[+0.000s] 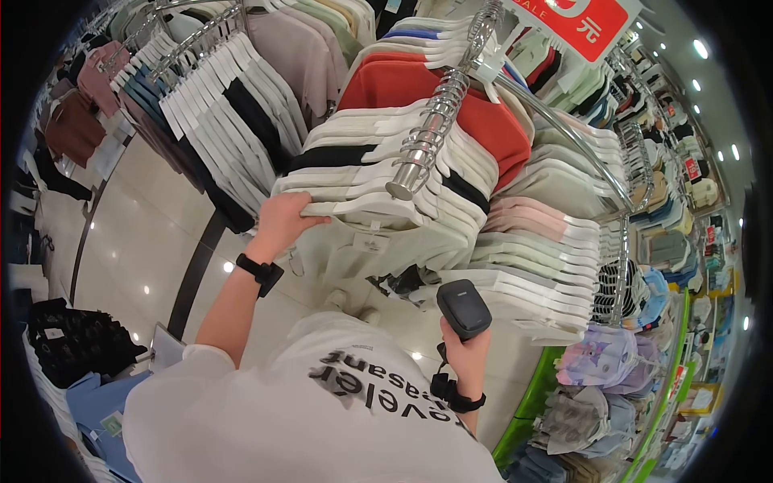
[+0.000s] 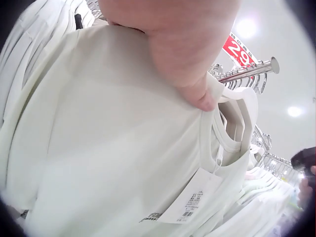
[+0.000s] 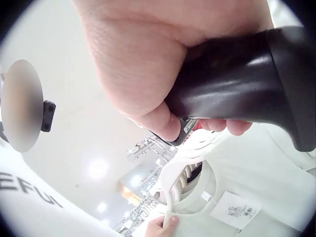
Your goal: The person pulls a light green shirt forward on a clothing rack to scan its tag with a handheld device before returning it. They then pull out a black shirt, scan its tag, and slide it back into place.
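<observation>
My left hand [image 1: 282,219] grips the shoulder of the frontmost pale T-shirt [image 2: 113,133] on its white hanger [image 1: 372,207]. The thumb lies along the front near the neckline, while the fingers are hidden behind the cloth. From the collar hangs a white price tag [image 2: 191,198] with a barcode, also facing the right wrist view. My right hand [image 1: 467,352] holds a black barcode scanner [image 3: 227,81] by its handle, fingers wrapped round it. In the head view the scanner's head [image 1: 465,308] is raised to the right of the T-shirt, apart from it.
The chrome rail [image 1: 411,173] carries many hangered shirts and ends close before me. Pale shirts [image 1: 531,282] hang at the right, more white ones [image 1: 233,121] at the left. A red sale sign [image 1: 584,28] stands above. Folded dark clothes [image 1: 76,342] lie at lower left.
</observation>
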Tool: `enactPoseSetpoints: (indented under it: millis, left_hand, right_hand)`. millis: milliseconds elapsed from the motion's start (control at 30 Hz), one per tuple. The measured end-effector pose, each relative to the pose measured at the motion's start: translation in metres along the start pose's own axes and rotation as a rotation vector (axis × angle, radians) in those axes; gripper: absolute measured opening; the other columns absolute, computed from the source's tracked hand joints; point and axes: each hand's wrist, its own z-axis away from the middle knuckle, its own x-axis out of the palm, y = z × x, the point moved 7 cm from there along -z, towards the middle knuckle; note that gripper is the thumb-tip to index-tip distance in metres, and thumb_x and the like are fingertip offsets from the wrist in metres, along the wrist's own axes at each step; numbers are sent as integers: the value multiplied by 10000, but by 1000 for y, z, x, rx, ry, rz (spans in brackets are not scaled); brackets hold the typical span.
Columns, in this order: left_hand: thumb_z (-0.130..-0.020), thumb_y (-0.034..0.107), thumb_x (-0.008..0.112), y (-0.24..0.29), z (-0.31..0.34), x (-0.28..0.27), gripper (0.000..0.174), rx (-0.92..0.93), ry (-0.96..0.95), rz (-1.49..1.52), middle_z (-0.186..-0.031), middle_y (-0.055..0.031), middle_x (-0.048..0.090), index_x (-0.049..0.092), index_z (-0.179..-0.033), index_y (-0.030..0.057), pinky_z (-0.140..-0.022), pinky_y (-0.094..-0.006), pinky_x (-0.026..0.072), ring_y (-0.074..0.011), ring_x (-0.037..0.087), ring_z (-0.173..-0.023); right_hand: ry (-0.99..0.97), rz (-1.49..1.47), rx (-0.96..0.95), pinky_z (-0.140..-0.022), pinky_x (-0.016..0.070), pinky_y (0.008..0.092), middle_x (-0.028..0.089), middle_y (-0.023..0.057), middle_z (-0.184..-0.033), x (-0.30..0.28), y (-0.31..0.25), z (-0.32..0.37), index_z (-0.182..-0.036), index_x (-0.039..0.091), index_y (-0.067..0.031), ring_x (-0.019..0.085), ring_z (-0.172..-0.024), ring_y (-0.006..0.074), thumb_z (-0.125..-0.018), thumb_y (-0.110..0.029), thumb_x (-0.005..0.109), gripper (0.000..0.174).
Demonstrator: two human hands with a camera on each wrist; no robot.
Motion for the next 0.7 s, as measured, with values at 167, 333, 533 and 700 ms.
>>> enactPoseSetpoints:
  millis: [167, 333, 533, 700]
  left_hand:
    - [-734, 437, 864, -27, 1, 8, 457, -70, -62, -10, -723, -126, 632, 613, -787, 59, -638, -449, 495, -365, 637, -733]
    - [-762, 384, 866, -55, 12, 15, 384, -236, -139, 59, -795, -142, 695, 682, -866, 64, -667, -435, 517, -370, 670, -785]
    - [-770, 380, 868, -78, 25, 25, 384, -312, -136, 199, -790, -145, 712, 720, -920, 59, -671, -406, 525, -366, 681, -754]
    - [-754, 383, 880, -84, 30, 28, 396, -351, -197, 242, -780, -135, 714, 724, -928, 63, -671, -394, 529, -346, 685, -733]
  right_hand:
    - [53, 0, -37, -592, 466, 266, 657, 9, -785, 2, 12, 2, -973, 682, 12, 576, -669, 79, -872, -53, 755, 141]
    - [81, -22, -10, -595, 465, 265, 664, 9, -764, 6, 9, 3, -968, 701, 19, 561, -661, 74, -867, -52, 764, 138]
    - [80, -55, -12, -587, 458, 257, 661, 1, -730, 17, 0, 1, -949, 716, 28, 541, -652, 61, -867, -58, 770, 130]
    - [36, -13, -13, -594, 456, 252, 656, -5, -734, 30, 0, -1, -942, 710, 34, 535, -665, 55, -867, -51, 770, 129]
